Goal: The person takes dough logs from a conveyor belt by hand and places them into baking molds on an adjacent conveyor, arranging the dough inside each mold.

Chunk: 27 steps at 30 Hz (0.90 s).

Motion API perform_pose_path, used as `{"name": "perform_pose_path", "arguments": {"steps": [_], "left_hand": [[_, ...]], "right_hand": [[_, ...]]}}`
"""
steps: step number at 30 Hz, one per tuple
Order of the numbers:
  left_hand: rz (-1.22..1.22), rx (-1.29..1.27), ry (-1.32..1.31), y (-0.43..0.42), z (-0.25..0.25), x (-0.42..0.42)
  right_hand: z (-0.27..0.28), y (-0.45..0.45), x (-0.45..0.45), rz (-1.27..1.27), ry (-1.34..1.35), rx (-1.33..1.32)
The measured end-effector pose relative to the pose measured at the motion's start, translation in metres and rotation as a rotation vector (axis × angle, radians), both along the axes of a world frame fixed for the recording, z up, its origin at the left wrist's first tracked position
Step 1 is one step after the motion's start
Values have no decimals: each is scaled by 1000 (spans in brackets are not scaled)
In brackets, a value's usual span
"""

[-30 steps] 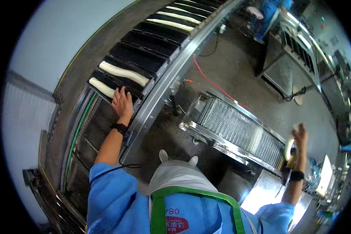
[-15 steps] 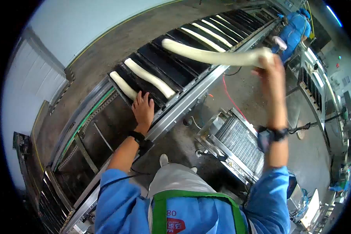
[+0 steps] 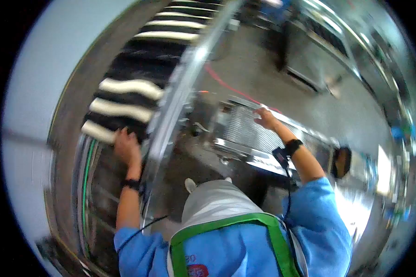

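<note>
Reference landmark: the metal side rail (image 3: 178, 99). Black trays (image 3: 143, 60) lie in a row along its wall side; a mesh conveyor (image 3: 240, 127) stands on its opposite side.

Status, judged from the present layout: the row is part filled. Three pale strips lie crosswise at the near end of the rail: a nearest strip (image 3: 98, 133), a second strip (image 3: 120, 111) and a third strip (image 3: 131, 87). Beyond them is a dark stretch in which no strip can be seen; this portion is judged outstanding. Farther along the rail, a group of far strips (image 3: 168, 34) is in place.

Left grip (image 3: 128, 147): on the tray side of the rail, at the rail-side end of the nearest strip, fingers bent. Whether it pinches the strip or only rests beside it cannot be determined. Right grip (image 3: 266, 120): on the opposite side of the rail, over the mesh conveyor, fingers spread, no strip visible in it. Contact with the mesh cannot be confirmed.

Visibility limits: motion blur softens tray edges. The left grip covers the end of the nearest strip. The far trays along the rail are cut off by the upper frame edge, so the total strip count is unknown
</note>
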<state>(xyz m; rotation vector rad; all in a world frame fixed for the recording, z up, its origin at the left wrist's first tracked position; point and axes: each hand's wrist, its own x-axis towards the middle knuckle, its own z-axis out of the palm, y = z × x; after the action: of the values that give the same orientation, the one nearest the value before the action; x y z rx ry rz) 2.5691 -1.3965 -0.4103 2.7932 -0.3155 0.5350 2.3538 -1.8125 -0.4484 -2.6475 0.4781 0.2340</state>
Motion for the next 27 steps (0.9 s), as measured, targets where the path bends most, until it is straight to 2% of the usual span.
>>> {"name": "perform_pose_path", "arguments": {"steps": [1, 2, 3, 4, 5, 6, 7, 8, 9, 13, 15, 17, 18, 19, 20, 21, 23, 24, 25, 27], "left_hand": [[66, -53, 166, 0, -4, 6], [-36, -210, 64, -4, 4, -6], [-83, -162, -5, 5, -20, 5], [4, -23, 180, -6, 1, -1], [-61, 75, 113, 2, -13, 7], [-103, 109, -6, 24, -51, 34], [-110, 137, -19, 20, -46, 27], [-153, 91, -63, 31, -62, 37], [-79, 130, -24, 26, -55, 29], [-199, 107, -78, 23, -41, 27], [-193, 67, -54, 23, -41, 30], [-180, 149, -47, 38, -51, 43], [-205, 177, -85, 33, -44, 32], [-156, 143, -17, 27, -34, 23], [-181, 85, -1, 23, -26, 17], [-196, 27, 10, 20, -20, 10], [-188, -369, 187, 11, -13, -4], [-181, -304, 137, 23, -30, 7], [-154, -204, 99, 31, -30, 8], [-79, 27, 43, 28, -23, -2]], "right_hand": [[-16, -13, -38, -108, 65, -50], [-29, -22, -74, -198, 84, -102], [-39, -29, -107, -282, 114, -157], [-38, -32, -138, -393, 159, -164], [-35, -31, -165, -488, 209, -165], [-29, -29, -185, -580, 257, -183], [-24, -30, -203, -654, 298, -199], [-32, -35, -222, -717, 297, -227], [-42, -41, -241, -773, 292, -284], [-25, -50, -289, -923, 297, -363], [-17, -58, -300, -958, 418, -397], [-34, -73, -318, -965, 387, -606], [-26, -77, -320, -975, 471, -585], [-18, -81, -322, -973, 547, -566], [-33, -90, -332, -952, 453, -699], [-35, -102, -335, -1009, 534, -545], [-73, -125, -359, -960, 470, -594], [-39, -108, -336, -817, 444, -801], [-41, -110, -332, -882, 429, -682], [-70, -138, -345, -690, 342, -758]]}}
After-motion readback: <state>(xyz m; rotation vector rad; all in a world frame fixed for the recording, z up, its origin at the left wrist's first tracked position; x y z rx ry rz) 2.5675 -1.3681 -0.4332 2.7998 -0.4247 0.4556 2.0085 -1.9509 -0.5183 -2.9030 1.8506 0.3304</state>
